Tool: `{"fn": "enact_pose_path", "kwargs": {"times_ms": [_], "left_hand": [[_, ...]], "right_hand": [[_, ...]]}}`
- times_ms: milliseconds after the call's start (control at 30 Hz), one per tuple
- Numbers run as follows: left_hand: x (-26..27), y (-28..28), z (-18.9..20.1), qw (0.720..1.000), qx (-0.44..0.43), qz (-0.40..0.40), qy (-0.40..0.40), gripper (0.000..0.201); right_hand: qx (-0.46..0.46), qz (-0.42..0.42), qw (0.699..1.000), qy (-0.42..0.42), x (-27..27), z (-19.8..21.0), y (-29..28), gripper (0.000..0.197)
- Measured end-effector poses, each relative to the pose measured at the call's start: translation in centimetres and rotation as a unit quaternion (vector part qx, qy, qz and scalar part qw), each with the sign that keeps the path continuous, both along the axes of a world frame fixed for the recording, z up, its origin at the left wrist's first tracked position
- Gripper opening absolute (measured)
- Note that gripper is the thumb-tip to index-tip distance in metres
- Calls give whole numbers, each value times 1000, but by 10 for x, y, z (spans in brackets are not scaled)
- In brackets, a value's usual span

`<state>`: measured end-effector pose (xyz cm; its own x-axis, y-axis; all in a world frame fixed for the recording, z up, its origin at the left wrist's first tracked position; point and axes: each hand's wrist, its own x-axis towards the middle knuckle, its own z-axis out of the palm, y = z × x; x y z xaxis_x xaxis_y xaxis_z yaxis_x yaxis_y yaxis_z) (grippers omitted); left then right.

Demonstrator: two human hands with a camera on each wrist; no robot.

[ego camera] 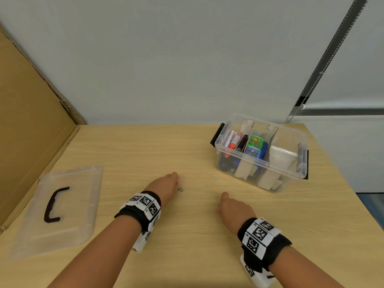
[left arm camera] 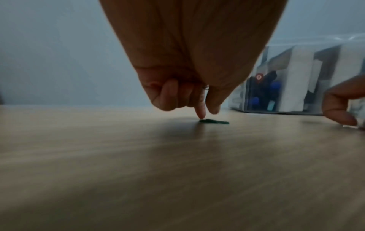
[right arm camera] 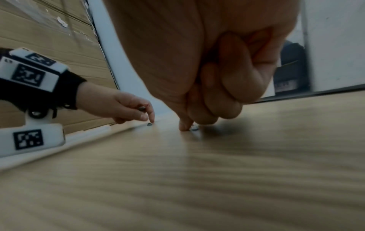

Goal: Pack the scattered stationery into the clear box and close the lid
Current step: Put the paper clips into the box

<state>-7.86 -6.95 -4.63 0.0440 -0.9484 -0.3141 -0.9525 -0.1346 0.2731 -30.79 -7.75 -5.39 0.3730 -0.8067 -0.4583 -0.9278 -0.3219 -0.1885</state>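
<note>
The left hand (ego camera: 166,185) was low over the desk (ego camera: 187,235), with the outer fingers curled in and the index fingertip pointing down, touching the desk just beside a green paper clip (left arm camera: 214,121). In the left wrist view something small and metallic sat between the curled fingers, and in the head view a little pink showed at the fingertips, but I could not tell what the hand was holding there. The right hand (ego camera: 232,207) was also curled, with one fingertip pressed on the desk next to a small silver clip (right arm camera: 194,128); whether it already pinched this clip could not be seen. Another silver paper clip (ego camera: 214,177) lay free on the desk between the hands and the clear box (ego camera: 259,163). The box stood open at the far right of the desk, with markers, pens and white dividers inside. Its lid (ego camera: 60,208), with a black handle, lay flat at the left side, well apart. The wrist bands carried black-and-white square codes; no readable words were visible.
</note>
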Motion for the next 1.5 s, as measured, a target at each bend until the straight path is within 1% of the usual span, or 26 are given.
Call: {"fn": "enact_pose_path", "kwargs": {"times_ms": [100, 200, 233, 267, 300, 333, 400, 433, 467, 500, 567, 633, 667, 700, 733, 767, 833, 867, 900, 967, 1033, 1100, 1167, 1267, 1367, 1500], "left_hand": [[2, -2, -2, 999, 26, -34, -24, 26], [3, -4, -1, 999, 39, -27, -2, 23], [3, -5, 1, 999, 46, -18, 9, 21], [3, -6, 2, 998, 54, -10, 17, 20], [3, -7, 4, 998, 63, -5, 21, 20], [3, -8, 5, 997, 70, -2, 22, 20], [3, -8, 4, 997, 79, -3, 21, 18], [3, -8, 3, 996, 82, -3, 22, 17], [3, -8, 3, 996, 83, -3, 20, 17], [3, -7, 2, 996, 84, -5, 16, 18], [2, -6, 2, 996, 86, -12, 0, 20], [0, -5, 4, 996, 87, -19, -20, 22], [-2, -5, 5, 996, 88, -20, -27, 23], [-3, -5, 5, 995, 88, -20, -31, 23], [-3, -4, 6, 995, 88, -20, -35, 24], [-3, -2, 6, 995, 86, -19, -35, 24], [-3, 3, 6, 997, 71, -14, -18, 22], [-2, 7, 7, 999, 54, -7, 2, 19], [-1, 11, 8, 999, 32, 3, 29, 16], [4, 21, 13, 994, -22, 30, 100, 14], [10, 33, 17, 979, -72, 62, 180, 16], [18, 44, 19, 962, -105, 95, 234, 15], [28, 52, 17, 952, -120, 120, 253, 13], [42, 57, 13, 948, -128, 145, 254, 13], [52, 57, 11, 946, -135, 158, 247, 11], [57, 57, 12, 953, -135, 153, 224, 11]], "right_hand": [[20, -18, 1000, 1, 3, 2, -2, 32], [53, -30, 998, -22, 2, 2, -9, 29], [80, -34, 995, -54, 1, 3, -11, 26], [124, -52, 984, -116, -2, 4, -13, 19], [192, -99, 953, -211, -4, 6, -15, 15], [277, -168, 890, -320, -8, 9, -14, 17], [405, -277, 705, -511, -18, 15, -14, 23], [436, -294, 632, -569, -23, 17, -15, 23], [450, -295, 585, -607, -26, 19, -16, 22], [455, -290, 556, -633, -29, 19, -17, 20], [450, -277, 538, -657, -29, 17, -19, 21], [438, -280, 549, -654, -26, 15, -20, 31], [426, -286, 567, -644, -24, 16, -21, 33], [407, -293, 597, -626, -21, 15, -23, 31], [376, -293, 646, -597, -16, 15, -27, 29], [328, -279, 714, -551, -11, 16, -31, 26], [182, -207, 878, -391, 2, 21, -44, 20], [103, -153, 937, -298, 8, 21, -52, 21], [43, -96, 972, -209, 14, 21, -58, 28], [-11, -35, 995, -96, 26, 19, -66, 42], [-31, -10, 999, -14, 37, 10, -73, 53], [-29, -25, 998, 41, 48, 1, -82, 56], [2, -43, 997, 68, 55, 3, -87, 50], [55, -8, 995, 83, 55, 13, -91, 37], [46, 32, 993, 100, 50, 20, -82, 33], [3, 14, 1000, 5, 37, 48, -49, 37]]}}
